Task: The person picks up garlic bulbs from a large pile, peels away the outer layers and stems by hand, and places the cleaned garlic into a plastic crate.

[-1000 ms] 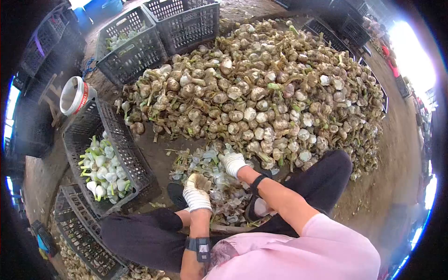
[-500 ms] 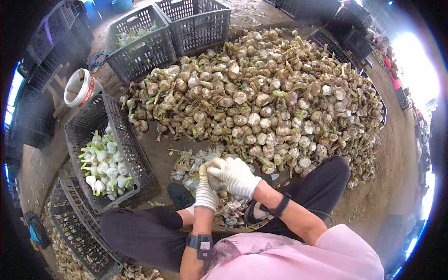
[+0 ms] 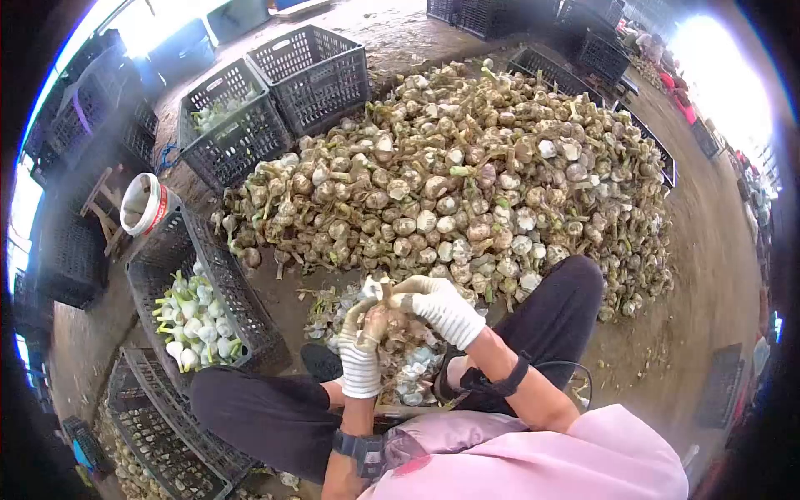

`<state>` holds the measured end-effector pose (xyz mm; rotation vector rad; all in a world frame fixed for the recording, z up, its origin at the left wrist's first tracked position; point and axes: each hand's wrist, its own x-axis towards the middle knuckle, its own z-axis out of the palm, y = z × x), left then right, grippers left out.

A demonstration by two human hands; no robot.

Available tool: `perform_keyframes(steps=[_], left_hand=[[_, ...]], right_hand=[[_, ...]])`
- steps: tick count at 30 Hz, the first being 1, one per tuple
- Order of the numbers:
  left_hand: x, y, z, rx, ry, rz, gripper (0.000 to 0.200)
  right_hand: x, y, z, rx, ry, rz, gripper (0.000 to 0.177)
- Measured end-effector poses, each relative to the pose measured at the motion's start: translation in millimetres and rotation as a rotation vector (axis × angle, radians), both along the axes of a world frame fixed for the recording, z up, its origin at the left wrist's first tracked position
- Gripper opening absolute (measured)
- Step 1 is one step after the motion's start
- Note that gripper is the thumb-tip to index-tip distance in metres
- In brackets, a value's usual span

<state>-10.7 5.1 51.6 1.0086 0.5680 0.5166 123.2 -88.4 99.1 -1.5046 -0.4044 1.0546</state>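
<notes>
Garlic bulb [image 3: 379,321], clasped between both gloved hands, sat just in front of the big heap [image 3: 467,167] of unpeeled garlic: the left hand [image 3: 360,354] curled tight beneath it, the right hand [image 3: 437,304] wrapped over its top. Left of the heap, a crate [image 3: 237,292] held only a small lot of white bulbs [image 3: 192,321], so most of the heap looked undone.

Single head-worn fisheye view looks forward and down, near the garlic heap [image 3: 467,167]
</notes>
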Motion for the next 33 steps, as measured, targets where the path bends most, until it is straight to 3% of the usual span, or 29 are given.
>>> perform_keyframes(steps=[2,5,7,13,16,19,22,27,30,32,33], left_hand=[[-4,3,-4,0.151,0.094,0.025,0.042],[-4,4,-4,0.159,0.130,0.093,0.041],[-2,0,-7,0.566,0.079,0.165,0.039],[2,-1,-7,0.308,0.051,0.181,0.039],[1,1,4,0.304,0.065,0.161,0.038],[2,5,-2,0.478,0.071,0.196,0.037],[0,4,-2,0.380,0.091,0.193,0.037],[-1,1,1,0.022,0.085,0.145,0.042],[0,7,-2,-0.018,-0.001,0.098,0.043],[2,7,3,-0.019,-0.010,0.082,0.042],[2,7,1,0.234,0.037,0.118,0.039]], right_hand=[[-9,2,-2,0.024,0.229,-0.013,0.037],[-14,5,-1,0.043,0.271,-0.058,0.035],[-15,5,-3,0.051,0.269,-0.084,0.034],[-12,11,-17,0.113,0.319,-0.132,0.029],[-13,12,-9,0.114,0.337,-0.127,0.028],[-11,15,-10,0.089,0.233,-0.099,0.026],[-14,20,-19,0.125,0.064,-0.067,0.026],[-10,9,-10,0.100,0.316,-0.077,0.025],[-6,4,-13,0.115,0.382,-0.080,0.024],[-7,4,-13,0.086,0.304,-0.058,0.022],[-9,4,-13,0.086,0.305,-0.061,0.022]])
